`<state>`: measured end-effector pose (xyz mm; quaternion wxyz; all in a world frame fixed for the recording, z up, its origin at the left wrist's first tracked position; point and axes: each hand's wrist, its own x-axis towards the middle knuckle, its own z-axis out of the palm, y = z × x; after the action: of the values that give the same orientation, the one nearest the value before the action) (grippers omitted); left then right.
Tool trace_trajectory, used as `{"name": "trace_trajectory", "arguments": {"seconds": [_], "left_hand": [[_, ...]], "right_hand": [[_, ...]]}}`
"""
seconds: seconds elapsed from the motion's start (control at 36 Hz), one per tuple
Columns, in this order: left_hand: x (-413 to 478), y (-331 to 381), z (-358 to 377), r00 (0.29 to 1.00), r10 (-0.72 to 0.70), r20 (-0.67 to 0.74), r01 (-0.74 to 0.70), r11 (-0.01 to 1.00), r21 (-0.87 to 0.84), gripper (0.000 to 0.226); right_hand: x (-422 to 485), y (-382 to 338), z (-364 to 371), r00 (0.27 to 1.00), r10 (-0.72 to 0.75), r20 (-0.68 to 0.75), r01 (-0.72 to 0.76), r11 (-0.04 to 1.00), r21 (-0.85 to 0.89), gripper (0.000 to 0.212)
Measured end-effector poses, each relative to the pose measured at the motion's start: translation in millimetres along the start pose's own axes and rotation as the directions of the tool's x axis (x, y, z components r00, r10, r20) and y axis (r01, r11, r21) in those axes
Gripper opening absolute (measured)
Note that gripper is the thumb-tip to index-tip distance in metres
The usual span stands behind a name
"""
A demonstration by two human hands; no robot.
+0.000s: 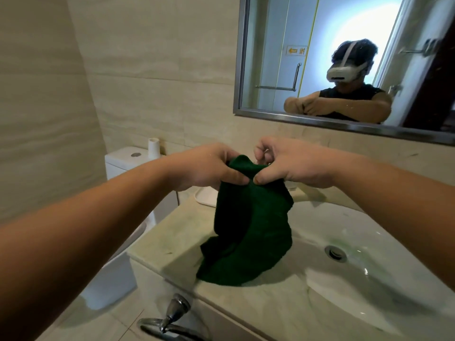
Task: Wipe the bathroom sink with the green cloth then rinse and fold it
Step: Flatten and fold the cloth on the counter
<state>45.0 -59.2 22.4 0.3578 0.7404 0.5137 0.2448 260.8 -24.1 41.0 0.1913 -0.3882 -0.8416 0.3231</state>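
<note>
A person stands at a bathroom sink, seen from a head-worn camera. Both bare hands meet above the near left edge of the basin. The left hand (pixel 209 166) and the right hand (pixel 288 163) each pinch the top edge of the green cloth (pixel 251 232), thumbs pressed against curled fingers, close together and almost touching. The cloth hangs down in loose folds; its lower end rests on the marble countertop (pixel 172 244) and laps over the rim of the white basin (pixel 394 279), left of the drain (pixel 335 253).

Likely step: opening the cloth out, either to wipe or to fold; which one cannot be told.

Risks: the grip holds only a small bunch of fabric, so a heavy, wet cloth could slip free and drop. Its trailing end could drag across the countertop, picking up dirt or spreading water.
</note>
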Motion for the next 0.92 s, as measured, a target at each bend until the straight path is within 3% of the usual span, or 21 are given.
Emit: {"name": "trace_trajectory", "arguments": {"seconds": [0.11,0.17,0.25,0.39,0.47,0.58,0.72,0.81,0.92], "left_hand": [[-2.9,-6.8,-5.4,0.999,0.031,0.045,-0.026,0.993,-0.117,0.02],[-4.9,-10.2,-10.3,0.998,0.031,0.048,-0.024,0.991,-0.13,0.02],[-7.9,-16.9,-20.5,0.998,0.007,0.056,-0.002,0.996,-0.085,0.015],[-11.7,-24.6,-28.3,0.989,-0.088,0.119,0.083,0.995,0.045,0.01],[-6.9,-31.1,-30.8,0.986,-0.134,0.1,0.126,0.989,0.078,0.017],[4.6,-38.7,-44.7,0.991,-0.123,-0.059,0.123,0.992,-0.005,0.018],[7.8,-25.2,-74.9,0.951,-0.039,-0.306,0.007,0.995,-0.103,0.016],[4.7,-10.5,-93.5,0.896,0.058,-0.44,-0.082,0.996,-0.036,0.02],[-13.8,3.8,-98.7,0.907,0.132,-0.4,-0.12,0.991,0.056,0.012]], "right_hand": [[-7.2,12.0,5.2,0.965,0.133,0.228,-0.148,0.988,0.05,0.026],[-11.8,23.1,9.3,0.934,0.187,0.305,-0.179,0.982,-0.052,0.024],[-14.7,38.4,13.9,0.927,0.221,0.303,-0.16,0.964,-0.213,0.03],[-19.2,42.1,3.1,0.931,0.179,0.318,-0.171,0.984,-0.055,0.015],[-13.9,43.5,-2.6,0.958,0.139,0.251,-0.153,0.988,0.035,0.012],[3.1,42.6,-9.1,0.991,0.122,0.047,-0.127,0.986,0.108,0.009],[22.3,20.7,-33.3,0.979,0.055,-0.196,-0.025,0.988,0.152,0.012],[24.8,1.5,-48.1,0.939,-0.049,-0.342,0.097,0.987,0.125,0.01],[12.5,-14.5,-59.9,0.949,-0.118,-0.291,0.15,0.985,0.09,0.011]]}}
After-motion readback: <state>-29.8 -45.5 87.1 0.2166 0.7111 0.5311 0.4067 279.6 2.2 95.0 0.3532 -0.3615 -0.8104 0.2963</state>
